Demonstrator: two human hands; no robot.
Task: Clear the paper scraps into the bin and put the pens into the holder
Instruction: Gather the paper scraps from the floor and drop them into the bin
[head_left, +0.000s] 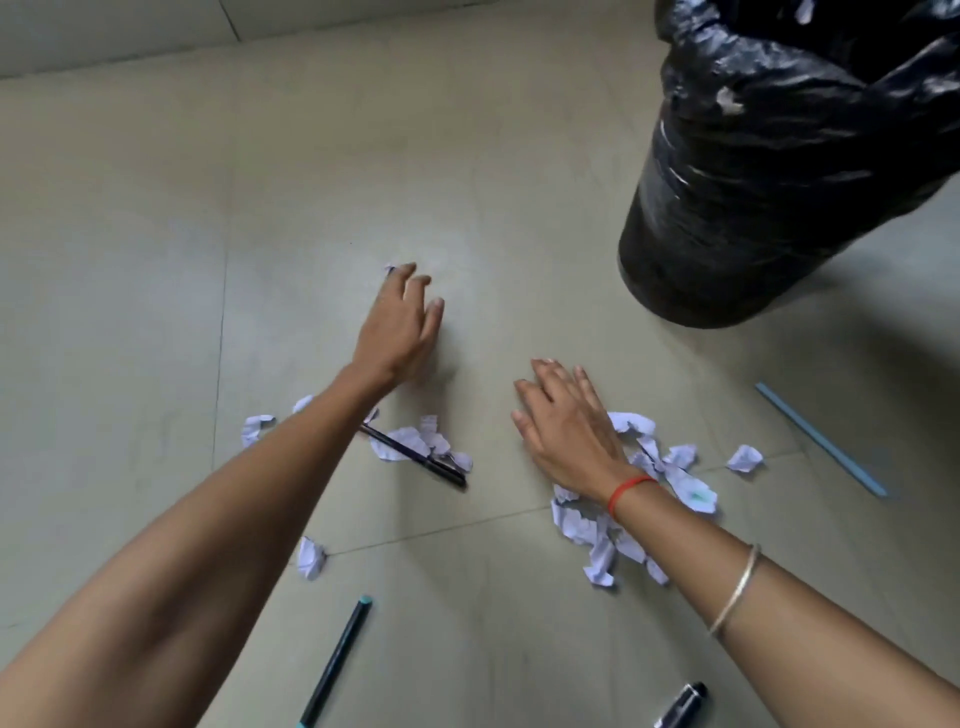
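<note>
The left hand (397, 325) reached across the floor (156, 260), fingers spread, touching a small paper scrap (389, 269). The right hand (566, 426) lay open beside a scrap pile (639, 467). Pens (415, 457) lay scattered; the bin (779, 171) stood beyond.

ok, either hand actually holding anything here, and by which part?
The right hand holds nothing; its fingers lie spread and flat beside the paper scraps. The left hand reaches a far scrap with its fingertips; a hold cannot be told.
</note>
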